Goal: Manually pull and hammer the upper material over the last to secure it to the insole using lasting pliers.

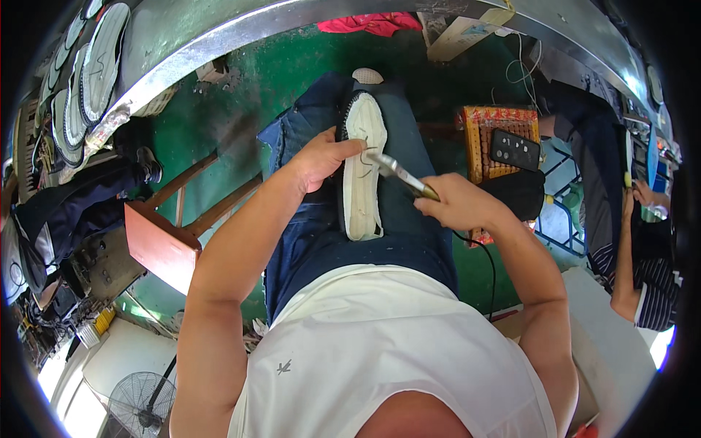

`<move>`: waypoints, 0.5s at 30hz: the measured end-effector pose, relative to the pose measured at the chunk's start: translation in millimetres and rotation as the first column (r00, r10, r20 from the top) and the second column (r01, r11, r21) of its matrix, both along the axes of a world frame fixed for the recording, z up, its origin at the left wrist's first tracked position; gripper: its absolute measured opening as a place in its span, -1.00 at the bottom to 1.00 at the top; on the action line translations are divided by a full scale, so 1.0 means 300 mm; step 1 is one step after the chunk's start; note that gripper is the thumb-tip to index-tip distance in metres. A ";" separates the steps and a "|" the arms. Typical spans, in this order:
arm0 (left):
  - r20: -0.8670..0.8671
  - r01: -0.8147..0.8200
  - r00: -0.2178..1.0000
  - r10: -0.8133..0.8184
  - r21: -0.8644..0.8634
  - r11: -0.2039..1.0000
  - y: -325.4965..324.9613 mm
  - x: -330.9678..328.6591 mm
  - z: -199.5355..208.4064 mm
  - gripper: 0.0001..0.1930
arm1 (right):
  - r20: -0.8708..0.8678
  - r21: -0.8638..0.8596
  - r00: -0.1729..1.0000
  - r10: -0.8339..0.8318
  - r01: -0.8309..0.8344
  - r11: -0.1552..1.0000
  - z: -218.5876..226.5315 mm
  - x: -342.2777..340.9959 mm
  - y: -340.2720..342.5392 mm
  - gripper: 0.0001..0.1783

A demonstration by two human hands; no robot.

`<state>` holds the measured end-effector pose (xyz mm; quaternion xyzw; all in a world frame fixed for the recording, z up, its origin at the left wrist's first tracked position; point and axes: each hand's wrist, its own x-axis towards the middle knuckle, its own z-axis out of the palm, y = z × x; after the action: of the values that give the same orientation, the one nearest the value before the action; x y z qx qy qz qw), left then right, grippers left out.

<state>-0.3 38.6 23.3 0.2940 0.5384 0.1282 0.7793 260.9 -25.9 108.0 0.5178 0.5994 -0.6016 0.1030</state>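
A long, pale shoe (pixel 359 201) lies sole side up along my thighs, its toe pointing away from me. Dark stitches run along its left edge, and thin dark marks cross its middle. My left hand (pixel 321 157) grips its left side, thumb pressed on top and fingers mostly hidden. In my right hand (pixel 460 201) is a hand tool (pixel 398 174) with a silver metal front part and a brass-coloured handle. Its pale tip is over the shoe's right middle, near my left thumb; whether it touches is unclear. The tip is too blurred to name the tool's kind.
Several pale soles (pixel 102 62) lie on the metal bench (pixel 255 33) at the far left. A phone (pixel 515 149) rests on a beaded seat (pixel 489 131) to my right. Wooden stool legs (pixel 219 208) stand left. Other people sit at both sides; a black cable (pixel 493 274) hangs by my right forearm.
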 end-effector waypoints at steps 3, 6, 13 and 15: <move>0.028 0.018 0.999 -0.018 -0.017 1.000 -0.003 0.013 0.021 -0.39 | -0.039 0.353 0.990 0.136 -0.114 0.929 -0.026 -0.011 -0.073 -0.66; 0.072 0.010 0.997 -0.009 -0.014 1.000 -0.009 0.020 0.021 -0.41 | 0.143 0.460 0.964 0.222 -0.263 0.848 -0.035 -0.054 -0.099 -0.59; 0.061 -0.025 0.998 0.022 0.054 0.998 -0.044 0.016 0.006 -0.44 | 0.193 0.168 0.833 0.518 -0.548 0.819 0.110 -0.172 0.052 -0.72; 0.077 -0.038 0.996 0.035 0.034 0.999 -0.048 0.004 -0.006 -0.43 | 0.174 0.190 0.874 0.454 -0.482 0.855 0.041 -0.155 0.034 -0.72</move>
<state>0.8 24.3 21.5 0.2928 0.5111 0.1633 0.7914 214.5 -15.6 120.3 0.4008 0.7648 -0.4526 0.2229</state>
